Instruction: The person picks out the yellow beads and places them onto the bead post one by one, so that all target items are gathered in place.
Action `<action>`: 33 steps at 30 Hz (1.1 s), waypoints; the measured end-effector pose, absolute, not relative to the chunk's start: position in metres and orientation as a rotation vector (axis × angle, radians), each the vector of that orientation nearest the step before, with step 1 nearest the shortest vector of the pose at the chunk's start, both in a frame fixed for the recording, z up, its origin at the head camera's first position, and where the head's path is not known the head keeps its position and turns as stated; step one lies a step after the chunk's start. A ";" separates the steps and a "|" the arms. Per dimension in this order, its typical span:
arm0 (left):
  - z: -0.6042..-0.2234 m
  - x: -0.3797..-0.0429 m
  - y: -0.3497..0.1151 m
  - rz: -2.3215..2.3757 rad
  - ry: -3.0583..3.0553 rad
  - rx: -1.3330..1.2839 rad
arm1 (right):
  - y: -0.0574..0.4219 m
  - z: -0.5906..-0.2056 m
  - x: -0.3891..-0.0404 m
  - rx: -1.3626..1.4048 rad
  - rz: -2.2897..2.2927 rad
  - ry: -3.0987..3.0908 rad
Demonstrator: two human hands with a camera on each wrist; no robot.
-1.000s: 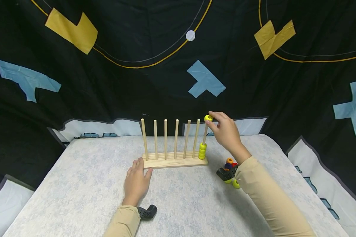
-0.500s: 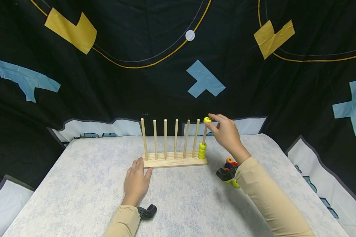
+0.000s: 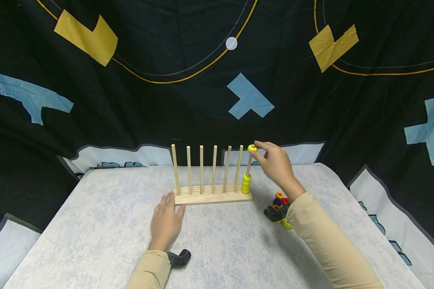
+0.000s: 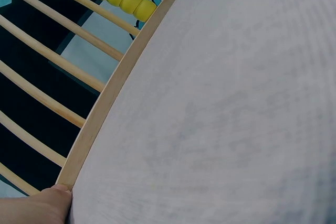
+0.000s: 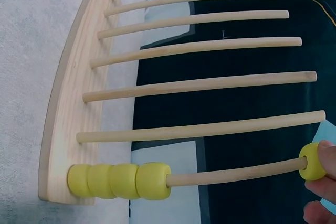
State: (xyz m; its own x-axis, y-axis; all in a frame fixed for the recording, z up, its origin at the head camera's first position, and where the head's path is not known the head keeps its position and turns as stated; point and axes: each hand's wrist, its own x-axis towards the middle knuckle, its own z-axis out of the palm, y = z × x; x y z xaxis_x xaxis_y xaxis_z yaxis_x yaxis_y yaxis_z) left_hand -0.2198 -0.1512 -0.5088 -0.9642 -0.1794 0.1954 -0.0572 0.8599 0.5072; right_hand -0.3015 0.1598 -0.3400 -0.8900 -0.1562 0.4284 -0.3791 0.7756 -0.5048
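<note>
- Slightly lower than in the earlier head frames, the yellow bead [image 3: 251,149] sits level at the top of the rightmost peg [image 3: 248,165], and the right hand [image 3: 275,162] has dipped with it.
- On the left, the left hand [image 3: 166,224] rests against the end of the wooden base [image 3: 213,198], fingers fairly straight, thumb at the front edge; it looks unchanged.
- Six bare pegs [image 3: 201,168] stand along the base.
- At the far right, four stacked beads [image 5: 125,181] fill the foot of the last peg, as earlier.
- Above them, the right hand pinches the fifth between thumb and fingers; the peg enters its underside. Threading seems the step in hand; the next move calls for loosening the pinch so it can slide down.
- Furthest right, loose beads [image 3: 279,195] lie partly hidden by the wrist device [image 3: 276,213].
</note>
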 end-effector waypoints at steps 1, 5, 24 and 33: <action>-0.509 -0.220 -0.151 -0.753 -2.798 0.181 | 0.160 -0.340 -0.301 0.407 0.855 -2.604; -0.509 -0.219 -0.151 -0.758 -2.799 0.178 | 0.163 -0.343 -0.300 0.409 0.865 -2.598; -0.507 -0.219 -0.150 -0.741 -2.805 0.185 | 0.196 -0.365 -0.277 0.390 0.858 -2.564; -0.508 -0.220 -0.151 -0.753 -2.810 0.186 | 0.215 -0.389 -0.259 0.339 0.861 -2.672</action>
State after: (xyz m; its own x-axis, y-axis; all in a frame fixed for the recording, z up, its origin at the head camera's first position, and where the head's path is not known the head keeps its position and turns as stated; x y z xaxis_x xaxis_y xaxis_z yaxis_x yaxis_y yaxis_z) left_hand -0.2195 -0.1507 -0.5080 -0.9664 -0.1796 0.1841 -0.0634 0.8602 0.5060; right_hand -0.2594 0.2146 -0.3894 -0.9229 -0.1270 0.3634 -0.3153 0.7911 -0.5241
